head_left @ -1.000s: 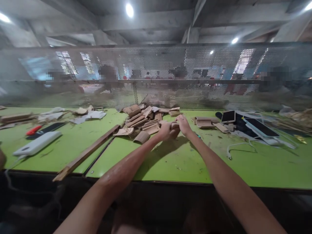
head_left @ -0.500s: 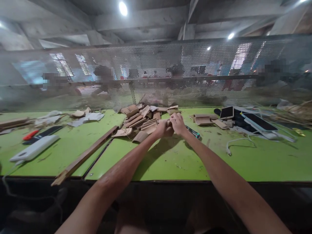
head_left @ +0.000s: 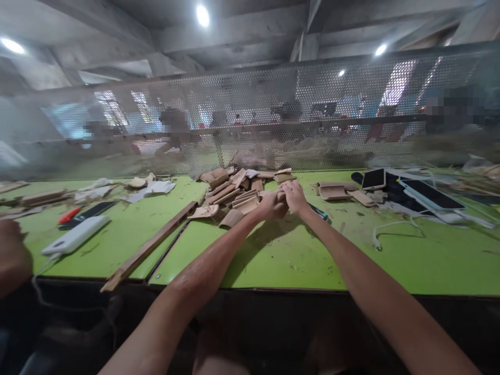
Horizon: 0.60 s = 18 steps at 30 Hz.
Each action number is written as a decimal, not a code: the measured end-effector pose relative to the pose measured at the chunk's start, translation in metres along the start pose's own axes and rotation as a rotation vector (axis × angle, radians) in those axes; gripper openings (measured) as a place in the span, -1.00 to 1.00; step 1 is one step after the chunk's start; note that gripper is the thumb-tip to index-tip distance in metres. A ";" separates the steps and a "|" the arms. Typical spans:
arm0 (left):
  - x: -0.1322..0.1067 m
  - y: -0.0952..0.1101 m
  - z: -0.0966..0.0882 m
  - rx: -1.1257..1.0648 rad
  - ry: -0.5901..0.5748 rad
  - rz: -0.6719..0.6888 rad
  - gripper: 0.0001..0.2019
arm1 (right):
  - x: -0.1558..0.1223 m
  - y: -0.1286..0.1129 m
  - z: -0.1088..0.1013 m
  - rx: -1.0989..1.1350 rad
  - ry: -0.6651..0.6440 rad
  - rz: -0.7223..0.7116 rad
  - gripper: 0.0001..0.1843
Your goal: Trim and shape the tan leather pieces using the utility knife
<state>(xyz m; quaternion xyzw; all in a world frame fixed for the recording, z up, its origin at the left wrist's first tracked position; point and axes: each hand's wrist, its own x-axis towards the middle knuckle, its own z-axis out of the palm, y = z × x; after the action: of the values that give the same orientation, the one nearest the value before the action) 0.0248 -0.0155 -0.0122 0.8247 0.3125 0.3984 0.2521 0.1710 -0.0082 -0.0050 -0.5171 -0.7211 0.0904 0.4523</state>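
Observation:
My left hand (head_left: 272,205) and my right hand (head_left: 294,196) meet over the green table, fingers closed. Between them shows the edge of a small bamboo piece (head_left: 280,196), mostly hidden by the fingers. Just behind and to the left of my hands lies a loose heap of curved, split bamboo pieces (head_left: 232,218). A utility knife (head_left: 319,212) with a teal and black handle rests beside my right wrist, partly covered by the forearm.
Left, a long wooden strip (head_left: 152,244) overhangs the table's front edge, near a white power bank (head_left: 76,235) with a cable. More bamboo pieces (head_left: 336,191) and phones (head_left: 432,195) lie to the right. A perforated screen (head_left: 250,140) stands behind. Another person's arm (head_left: 13,258) shows at far left.
The view has turned slightly left, so the table's contents appear farther right. Another person's arm has come in at the left edge. My hands remain together around the piece.

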 end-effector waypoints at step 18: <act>0.001 0.000 -0.001 0.002 0.062 -0.017 -0.80 | 0.000 0.013 0.010 0.102 -0.003 0.000 -0.73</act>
<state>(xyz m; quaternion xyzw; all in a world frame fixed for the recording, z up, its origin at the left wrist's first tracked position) 0.0245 -0.0146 -0.0108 0.8095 0.3276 0.4213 0.2448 0.1724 0.0009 -0.0182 -0.4933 -0.7162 0.1277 0.4768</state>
